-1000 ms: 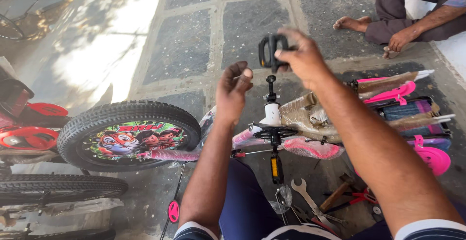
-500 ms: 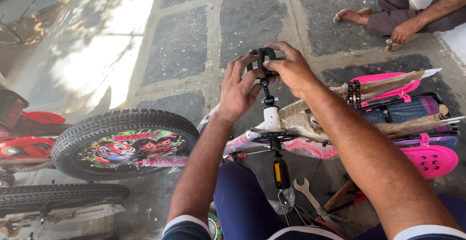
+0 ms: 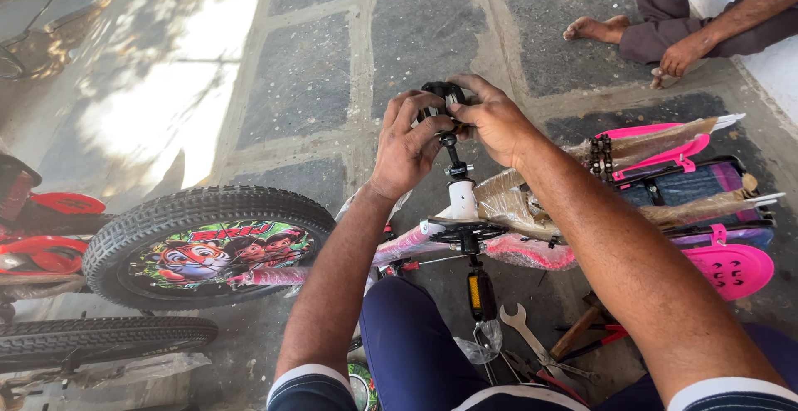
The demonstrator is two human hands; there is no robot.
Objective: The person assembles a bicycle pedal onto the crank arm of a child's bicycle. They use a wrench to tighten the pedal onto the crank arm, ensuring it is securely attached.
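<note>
Looking down, we see both hands meeting on a black pedal point(image 3: 445, 99) at the upper end of a crank arm point(image 3: 453, 157) that stands upright above the frame of a small pink bicycle point(image 3: 515, 249). Our left hand point(image 3: 407, 145) curls around the pedal from the left, its fingers point(image 3: 411, 116) bent and pressed against it. Our right hand point(image 3: 495, 120) closes over it from the right, fingers pinching the pedal's top and side. The bicycle lies across our lap over the stone floor point(image 3: 316, 78), its frame partly wrapped in brown paper and clear plastic. A second pedal point(image 3: 480, 292) with a yellow reflector hangs at the lower end of the crank. To the left sits the tyre of a wheel point(image 3: 208, 249) with a colourful cartoon disc. A silver spanner point(image 3: 528, 332) lies on the floor just beside our knee. A pink chain guard point(image 3: 736, 270) shows at the right. Another person's bare foot point(image 3: 594, 29) and hand point(image 3: 677, 58) rest on the floor, well apart from us.
</note>
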